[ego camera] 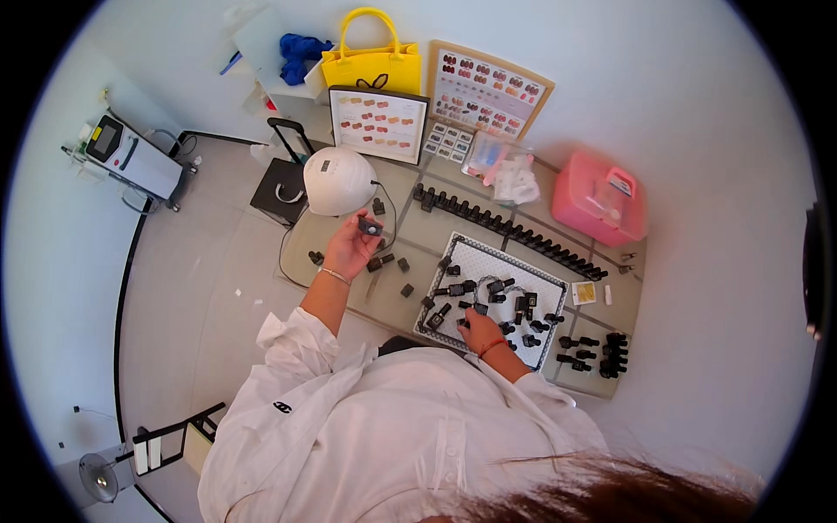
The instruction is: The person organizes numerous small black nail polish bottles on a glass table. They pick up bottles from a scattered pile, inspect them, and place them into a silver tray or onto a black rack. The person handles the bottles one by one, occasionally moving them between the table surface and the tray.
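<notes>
My left hand is raised over the left part of the table, in front of the white nail lamp. Between its fingers is a small black nail polish bottle, with a pale round spot facing me. Several black caps and bottles lie below that hand, among them a loose square cap. My right hand is low over a white patterned tray, its fingers curled at a dark bottle mostly hidden under them. Black bottles lie scattered across the tray, one lying bottle left of that hand.
Behind the tray runs a long row of black bottles. A pink case, a bag of white pads and color charts stand farther back. More bottles are grouped at right. The lamp's cable loops near my left hand.
</notes>
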Action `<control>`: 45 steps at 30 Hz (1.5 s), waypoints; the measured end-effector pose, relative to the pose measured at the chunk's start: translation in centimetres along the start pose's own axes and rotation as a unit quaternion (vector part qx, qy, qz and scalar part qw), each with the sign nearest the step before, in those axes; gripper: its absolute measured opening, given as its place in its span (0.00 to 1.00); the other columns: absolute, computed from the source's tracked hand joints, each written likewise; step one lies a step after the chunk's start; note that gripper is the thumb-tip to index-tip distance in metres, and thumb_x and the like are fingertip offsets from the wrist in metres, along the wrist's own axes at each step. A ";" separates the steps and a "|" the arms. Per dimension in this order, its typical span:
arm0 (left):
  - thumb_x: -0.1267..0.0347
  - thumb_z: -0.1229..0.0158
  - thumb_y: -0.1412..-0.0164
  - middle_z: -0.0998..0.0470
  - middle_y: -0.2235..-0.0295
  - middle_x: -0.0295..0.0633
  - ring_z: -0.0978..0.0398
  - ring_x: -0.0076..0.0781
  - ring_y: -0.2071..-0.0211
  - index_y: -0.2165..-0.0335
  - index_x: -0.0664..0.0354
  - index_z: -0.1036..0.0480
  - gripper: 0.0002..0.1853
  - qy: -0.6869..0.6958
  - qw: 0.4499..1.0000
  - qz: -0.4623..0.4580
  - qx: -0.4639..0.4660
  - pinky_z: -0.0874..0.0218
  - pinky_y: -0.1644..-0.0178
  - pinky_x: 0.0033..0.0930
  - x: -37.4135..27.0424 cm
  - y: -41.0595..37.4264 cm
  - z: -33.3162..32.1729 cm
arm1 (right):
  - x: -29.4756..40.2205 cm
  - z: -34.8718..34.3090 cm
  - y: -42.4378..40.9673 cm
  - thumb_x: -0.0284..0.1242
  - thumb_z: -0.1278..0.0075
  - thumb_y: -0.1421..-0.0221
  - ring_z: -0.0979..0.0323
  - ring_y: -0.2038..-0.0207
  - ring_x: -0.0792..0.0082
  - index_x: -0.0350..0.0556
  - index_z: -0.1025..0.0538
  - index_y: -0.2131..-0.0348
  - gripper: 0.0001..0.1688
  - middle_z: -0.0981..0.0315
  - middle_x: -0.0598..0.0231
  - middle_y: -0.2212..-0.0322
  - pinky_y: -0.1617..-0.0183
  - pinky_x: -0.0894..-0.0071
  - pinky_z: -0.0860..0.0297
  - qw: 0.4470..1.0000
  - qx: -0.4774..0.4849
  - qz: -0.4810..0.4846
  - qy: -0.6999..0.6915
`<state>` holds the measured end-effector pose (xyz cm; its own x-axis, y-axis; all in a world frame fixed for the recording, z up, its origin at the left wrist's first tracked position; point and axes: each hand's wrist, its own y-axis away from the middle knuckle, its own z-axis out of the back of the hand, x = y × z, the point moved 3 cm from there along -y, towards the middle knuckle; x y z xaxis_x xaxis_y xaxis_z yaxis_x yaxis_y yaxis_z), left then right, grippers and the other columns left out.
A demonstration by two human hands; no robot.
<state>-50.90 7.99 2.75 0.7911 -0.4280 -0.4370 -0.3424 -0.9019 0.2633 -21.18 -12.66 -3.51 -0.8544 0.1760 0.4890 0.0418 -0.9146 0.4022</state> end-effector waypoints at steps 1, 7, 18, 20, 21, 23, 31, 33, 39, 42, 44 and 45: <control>0.67 0.53 0.31 0.24 0.61 0.41 0.23 0.40 0.56 0.54 0.60 0.33 0.11 -0.037 0.999 -0.010 -0.014 0.27 0.55 0.35 0.2 0.8 -0.6 | 0.0 0.1 0.0 0.36 0.43 0.48 0.26 0.65 0.42 0.44 0.33 0.63 0.19 0.24 0.46 0.71 0.62 0.48 0.31 1.000 0.005 0.001 0.004; 0.61 0.43 0.36 0.25 0.67 0.32 0.25 0.24 0.66 0.58 0.55 0.30 0.12 -0.369 0.919 -0.010 -0.138 0.28 0.63 0.30 1.6 4.6 -1.4 | 0.6 0.8 0.0 0.37 0.46 0.46 0.25 0.62 0.42 0.47 0.33 0.60 0.18 0.23 0.44 0.68 0.60 0.45 0.30 0.999 0.037 0.010 0.031; 0.58 0.42 0.37 0.24 0.70 0.33 0.23 0.22 0.71 0.62 0.56 0.29 0.14 -0.413 0.900 0.039 -0.135 0.30 0.68 0.26 5.5 8.8 -2.1 | 0.6 -0.2 -0.3 0.35 0.54 0.41 0.24 0.64 0.45 0.46 0.34 0.61 0.13 0.22 0.48 0.70 0.62 0.46 0.30 0.992 0.041 0.054 0.110; 0.59 0.42 0.37 0.23 0.71 0.33 0.23 0.23 0.71 0.62 0.56 0.29 0.13 -0.427 0.894 0.043 -0.132 0.30 0.68 0.25 5.9 9.5 -1.9 | 0.0 -0.8 -0.4 0.37 0.49 0.43 0.24 0.65 0.45 0.47 0.34 0.60 0.17 0.23 0.49 0.71 0.63 0.46 0.30 0.994 0.023 0.052 0.090; 0.60 0.42 0.37 0.23 0.70 0.33 0.23 0.23 0.70 0.63 0.56 0.29 0.13 -0.438 0.888 0.039 -0.131 0.30 0.68 0.25 6.0 9.9 -1.5 | 0.0 -0.8 -0.4 0.37 0.49 0.43 0.24 0.65 0.45 0.47 0.34 0.60 0.17 0.23 0.50 0.71 0.63 0.45 0.30 0.994 0.024 0.043 0.099; 0.61 0.42 0.37 0.23 0.70 0.33 0.23 0.23 0.70 0.63 0.57 0.29 0.12 -0.456 0.880 0.035 -0.126 0.30 0.68 0.25 6.2 10.4 -0.7 | 0.2 -0.8 -0.4 0.37 0.49 0.43 0.24 0.65 0.45 0.47 0.34 0.60 0.17 0.23 0.50 0.71 0.64 0.45 0.30 0.993 0.026 0.022 0.116; 0.62 0.39 0.40 0.23 0.69 0.32 0.24 0.22 0.67 0.62 0.57 0.29 0.13 -0.471 0.875 0.045 -0.104 0.31 0.67 0.26 4.9 10.6 0.6 | 0.8 0.0 -0.1 0.35 0.46 0.47 0.24 0.66 0.47 0.45 0.31 0.62 0.16 0.23 0.52 0.71 0.63 0.47 0.29 0.986 0.004 0.062 0.153; 0.62 0.40 0.39 0.23 0.68 0.33 0.24 0.22 0.66 0.62 0.58 0.29 0.12 -0.477 0.873 0.052 -0.086 0.30 0.66 0.27 4.0 10.2 0.7 | 0.6 -0.2 -0.3 0.34 0.46 0.48 0.25 0.65 0.48 0.45 0.29 0.63 0.15 0.23 0.52 0.70 0.63 0.48 0.29 0.985 0.000 0.051 0.165; 0.66 0.40 0.39 0.25 0.68 0.33 0.27 0.20 0.67 0.62 0.59 0.29 0.10 -0.499 0.864 0.068 -0.013 0.29 0.65 0.27 -0.6 8.0 2.3 | 1.1 0.8 -0.2 0.34 0.43 0.51 0.25 0.62 0.49 0.46 0.27 0.63 0.16 0.23 0.52 0.68 0.60 0.49 0.29 0.986 -0.022 -0.064 0.150; 0.69 0.40 0.40 0.25 0.68 0.34 0.27 0.20 0.67 0.62 0.60 0.29 0.09 -0.487 0.871 0.069 0.011 0.29 0.67 0.26 -4.4 7.3 2.3 | 1.6 1.2 0.1 0.34 0.42 0.52 0.24 0.62 0.49 0.49 0.27 0.62 0.18 0.23 0.52 0.68 0.59 0.49 0.28 0.982 -0.022 -0.112 0.149; 0.69 0.40 0.40 0.25 0.68 0.34 0.27 0.20 0.67 0.62 0.61 0.29 0.09 -0.483 0.872 0.081 0.018 0.29 0.67 0.26 -6.9 6.7 3.6 | 1.3 1.1 0.3 0.34 0.41 0.52 0.24 0.61 0.49 0.50 0.28 0.60 0.19 0.22 0.52 0.67 0.58 0.50 0.28 0.980 -0.032 -0.139 0.142; 0.69 0.40 0.40 0.25 0.68 0.34 0.27 0.20 0.68 0.62 0.61 0.29 0.09 -0.481 0.872 0.088 0.020 0.29 0.67 0.26 -8.0 6.5 4.1 | 1.6 1.3 0.3 0.34 0.41 0.52 0.24 0.61 0.49 0.50 0.28 0.59 0.19 0.22 0.52 0.67 0.58 0.50 0.28 0.977 -0.035 -0.153 0.142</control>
<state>-61.55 5.36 4.44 -0.0591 -0.3936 -0.9174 -0.4484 -0.8106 0.3766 -21.88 -12.17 -1.62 -0.9315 0.3451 0.1153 -0.2645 -0.8599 0.4365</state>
